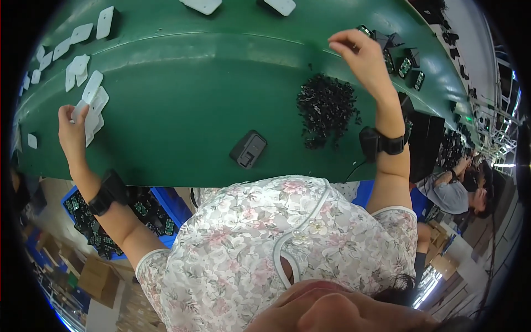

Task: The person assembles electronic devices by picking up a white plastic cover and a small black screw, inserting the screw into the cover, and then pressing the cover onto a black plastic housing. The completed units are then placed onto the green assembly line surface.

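Note:
At the left, my left hand [72, 133] has its fingers and thumb closed on a white plastic cover [80, 109] at the near side of a loose pile of white covers [98, 102]. Farther right and higher, my right hand [366, 58] is raised over the green table, thumb and forefinger brought together in a pinch; whatever is between the tips is too small to make out. Below that hand lies a heap of small black parts [326, 108]. A black rectangular device housing [249, 149] rests alone near the table's front edge, between my hands.
More white covers [82, 33] are spread along the far left of the green table [193, 99]. Black housings with green circuit boards [405, 67] stand beyond my right wrist. A blue crate [166, 205] of circuit boards sits below the table. Another person [451, 191] is at the far right.

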{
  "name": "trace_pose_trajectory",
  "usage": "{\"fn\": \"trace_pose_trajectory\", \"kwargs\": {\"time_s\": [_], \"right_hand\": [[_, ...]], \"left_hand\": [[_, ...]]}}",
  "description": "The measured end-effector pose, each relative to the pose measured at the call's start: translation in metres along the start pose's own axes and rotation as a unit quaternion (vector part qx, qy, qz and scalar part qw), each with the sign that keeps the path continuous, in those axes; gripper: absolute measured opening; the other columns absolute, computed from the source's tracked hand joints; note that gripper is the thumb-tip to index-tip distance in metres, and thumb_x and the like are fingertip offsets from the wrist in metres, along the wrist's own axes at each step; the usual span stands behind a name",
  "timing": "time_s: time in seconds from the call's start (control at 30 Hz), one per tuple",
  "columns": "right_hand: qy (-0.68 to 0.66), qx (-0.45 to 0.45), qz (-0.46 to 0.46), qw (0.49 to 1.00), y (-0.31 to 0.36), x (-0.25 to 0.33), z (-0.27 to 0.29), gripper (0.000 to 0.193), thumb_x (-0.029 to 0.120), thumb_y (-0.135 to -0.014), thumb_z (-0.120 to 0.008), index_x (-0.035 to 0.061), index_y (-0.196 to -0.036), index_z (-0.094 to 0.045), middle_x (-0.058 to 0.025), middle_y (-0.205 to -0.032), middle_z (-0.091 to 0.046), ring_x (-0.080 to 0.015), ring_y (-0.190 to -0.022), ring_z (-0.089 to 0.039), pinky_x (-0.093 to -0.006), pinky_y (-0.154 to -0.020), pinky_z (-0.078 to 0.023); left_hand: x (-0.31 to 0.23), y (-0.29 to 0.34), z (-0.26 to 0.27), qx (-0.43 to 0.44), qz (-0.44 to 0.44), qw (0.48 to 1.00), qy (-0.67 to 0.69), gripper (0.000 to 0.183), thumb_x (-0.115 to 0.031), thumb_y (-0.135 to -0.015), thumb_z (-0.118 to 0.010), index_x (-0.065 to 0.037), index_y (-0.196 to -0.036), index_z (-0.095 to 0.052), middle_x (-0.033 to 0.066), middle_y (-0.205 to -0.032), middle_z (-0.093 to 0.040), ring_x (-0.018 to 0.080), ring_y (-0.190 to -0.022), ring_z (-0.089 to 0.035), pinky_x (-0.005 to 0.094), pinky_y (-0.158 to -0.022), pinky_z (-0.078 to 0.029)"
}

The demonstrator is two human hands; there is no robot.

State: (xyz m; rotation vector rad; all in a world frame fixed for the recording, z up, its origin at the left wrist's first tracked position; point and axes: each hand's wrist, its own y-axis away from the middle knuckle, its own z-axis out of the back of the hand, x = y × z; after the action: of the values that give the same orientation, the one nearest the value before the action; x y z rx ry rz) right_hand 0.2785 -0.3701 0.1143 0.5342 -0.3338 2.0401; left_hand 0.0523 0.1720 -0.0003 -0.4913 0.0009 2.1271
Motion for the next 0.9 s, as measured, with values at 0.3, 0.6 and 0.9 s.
{"fn": "trace_pose_trajectory", "kwargs": {"time_s": [0.3, 0.6, 0.9], "right_hand": [[0.074, 0.026, -0.017, 0.997, 0.052, -0.020, -0.020, 0.015, 0.005, -0.080, -0.068, 0.0032, -0.095, -0.065, -0.0064, -0.085, -0.062, -0.0180, -0.069, -0.056, -0.0285, -0.063, -0.045], [0.086, -0.011, 0.031, 0.996, 0.058, -0.016, -0.037, 0.013, 0.002, -0.078, -0.066, 0.0009, -0.088, -0.057, -0.0081, -0.078, -0.054, -0.0192, -0.068, -0.055, -0.0301, -0.063, -0.046], [-0.264, -0.018, -0.054, 0.963, 0.052, 0.045, -0.052, 0.011, 0.000, -0.086, -0.062, -0.0011, -0.097, -0.063, -0.0031, -0.086, -0.064, -0.0098, -0.077, -0.061, -0.0223, -0.069, -0.048]], "left_hand": [[-0.131, 0.056, 0.005, 0.051, 0.011, 0.898, 0.437, 0.024, -0.006, -0.092, -0.057, 0.001, -0.115, -0.052, 0.0051, -0.080, -0.057, 0.0083, -0.062, -0.057, 0.0191, -0.048, -0.044], [-0.257, 0.107, -0.021, 0.176, -0.095, 0.839, 0.507, 0.018, 0.004, -0.089, -0.053, -0.003, -0.102, -0.064, 0.0056, -0.085, -0.057, 0.0091, -0.058, -0.055, 0.0208, -0.048, -0.043], [-0.284, 0.119, -0.028, 0.177, -0.116, 0.804, 0.556, 0.020, 0.004, -0.088, -0.056, -0.004, -0.103, -0.065, 0.0064, -0.086, -0.058, 0.0113, -0.059, -0.059, 0.0230, -0.048, -0.045]]}}
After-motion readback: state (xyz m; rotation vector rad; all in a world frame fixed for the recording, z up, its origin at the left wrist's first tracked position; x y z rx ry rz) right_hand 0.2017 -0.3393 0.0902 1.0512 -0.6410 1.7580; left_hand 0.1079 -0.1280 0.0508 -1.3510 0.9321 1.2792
